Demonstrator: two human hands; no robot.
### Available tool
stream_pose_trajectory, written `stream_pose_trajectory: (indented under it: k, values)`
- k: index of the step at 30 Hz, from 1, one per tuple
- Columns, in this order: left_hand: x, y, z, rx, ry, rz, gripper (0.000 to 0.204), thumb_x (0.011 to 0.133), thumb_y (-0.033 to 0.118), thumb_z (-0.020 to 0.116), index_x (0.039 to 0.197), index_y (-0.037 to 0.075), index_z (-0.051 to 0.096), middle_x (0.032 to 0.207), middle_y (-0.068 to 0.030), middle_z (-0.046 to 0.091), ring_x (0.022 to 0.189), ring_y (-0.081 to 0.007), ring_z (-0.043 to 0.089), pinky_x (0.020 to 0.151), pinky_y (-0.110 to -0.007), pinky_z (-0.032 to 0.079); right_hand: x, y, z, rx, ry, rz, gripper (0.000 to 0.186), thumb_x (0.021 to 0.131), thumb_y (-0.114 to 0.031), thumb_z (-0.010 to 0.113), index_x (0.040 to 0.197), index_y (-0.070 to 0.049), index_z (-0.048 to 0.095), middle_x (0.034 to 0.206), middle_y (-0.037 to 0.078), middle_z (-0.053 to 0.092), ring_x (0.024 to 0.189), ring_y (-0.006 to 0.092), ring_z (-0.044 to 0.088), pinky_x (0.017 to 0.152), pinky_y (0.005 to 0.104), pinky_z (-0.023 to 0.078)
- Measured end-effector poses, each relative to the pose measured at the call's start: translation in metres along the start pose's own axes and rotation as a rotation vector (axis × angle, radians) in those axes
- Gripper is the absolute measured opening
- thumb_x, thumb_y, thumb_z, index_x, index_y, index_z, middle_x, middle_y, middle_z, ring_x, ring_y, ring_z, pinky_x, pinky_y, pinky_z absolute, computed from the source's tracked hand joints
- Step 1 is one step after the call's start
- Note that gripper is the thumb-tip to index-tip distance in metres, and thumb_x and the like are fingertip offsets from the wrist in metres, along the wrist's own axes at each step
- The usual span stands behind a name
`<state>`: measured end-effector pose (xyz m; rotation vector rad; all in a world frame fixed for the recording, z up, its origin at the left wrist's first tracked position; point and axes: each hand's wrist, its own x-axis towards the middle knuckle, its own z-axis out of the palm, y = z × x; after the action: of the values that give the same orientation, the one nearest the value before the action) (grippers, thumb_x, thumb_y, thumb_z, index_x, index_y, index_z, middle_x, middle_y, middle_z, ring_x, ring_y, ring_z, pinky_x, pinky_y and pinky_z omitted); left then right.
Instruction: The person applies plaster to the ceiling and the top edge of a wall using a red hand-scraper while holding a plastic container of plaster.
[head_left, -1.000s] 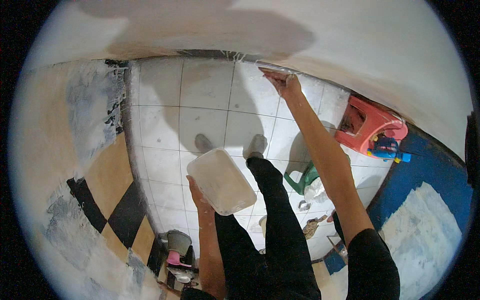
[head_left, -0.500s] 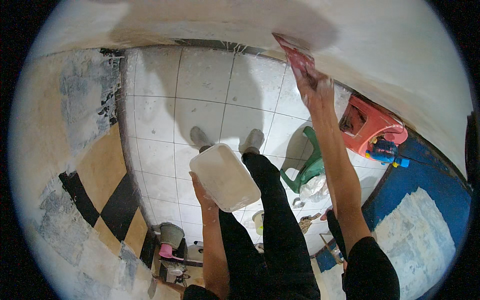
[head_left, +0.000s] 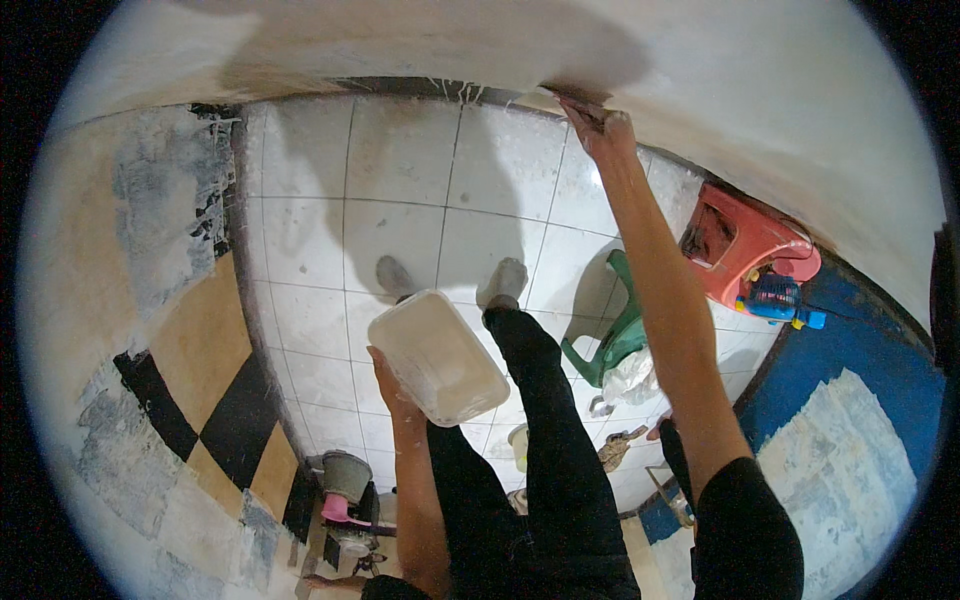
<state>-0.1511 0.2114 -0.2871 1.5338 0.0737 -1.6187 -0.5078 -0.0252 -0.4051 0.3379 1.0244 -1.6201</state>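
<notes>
My left hand grips a whitish rectangular plastic tub by its left side, above my legs. Pale, smeared material coats the inside of the tub. Stretched far forward, my right hand is closed around a reddish putty scraper, which is seen nearly edge-on at the lower part of the white wall. Its blade is mostly hidden by the angle and by shadow, so I cannot tell how much of it touches the wall.
Below lies a white tiled floor. To the right are a green plastic stool, a red plastic stool and a small blue fan. A grey bucket stands lower left. Another person's hand shows at the lower left edge.
My right hand has moved down the wall with the scraper, whose broad red face has turned edge-on. The tub in my left hand has shifted slightly left.
</notes>
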Motion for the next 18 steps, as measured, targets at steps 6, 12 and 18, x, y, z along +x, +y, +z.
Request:
stream_pose_trajectory:
  k: [6, 12, 18]
  values:
    - [-0.006, -0.010, -0.003, -0.024, 0.052, -0.036, 0.064, 0.093, 0.054, 0.032, 0.133, 0.004, 0.037, 0.128, -0.0132, 0.046, 0.115, -0.0259, 0.048, 0.096, -0.039, 0.041, -0.049, 0.044, -0.024, -0.056, 0.019, 0.048, 0.036, 0.093, -0.007, 0.027, 0.122, 0.015, 0.033, 0.118, 0.029, 0.047, 0.107, 0.0409, 0.052, 0.098, 0.0521, 0.043]
    - [0.005, -0.022, 0.004, -0.014, -0.035, -0.016, 0.063, 0.093, 0.054, 0.033, 0.132, 0.004, 0.037, 0.126, -0.0130, 0.047, 0.113, -0.0256, 0.049, 0.095, -0.040, 0.042, 0.063, 0.034, -0.051, 0.014, -0.043, -0.079, 0.040, 0.095, -0.012, 0.022, 0.124, 0.015, 0.030, 0.121, 0.032, 0.042, 0.111, 0.0421, 0.048, 0.099, 0.0507, 0.043]
    - [-0.007, -0.012, 0.004, -0.038, 0.012, -0.048, 0.064, 0.093, 0.055, 0.032, 0.134, 0.006, 0.036, 0.130, -0.0133, 0.044, 0.115, -0.0283, 0.047, 0.096, -0.042, 0.042, 0.000, 0.022, -0.005, 0.012, -0.109, -0.031, 0.037, 0.094, -0.004, 0.024, 0.124, 0.017, 0.026, 0.123, 0.033, 0.039, 0.111, 0.0451, 0.048, 0.097, 0.0515, 0.044]
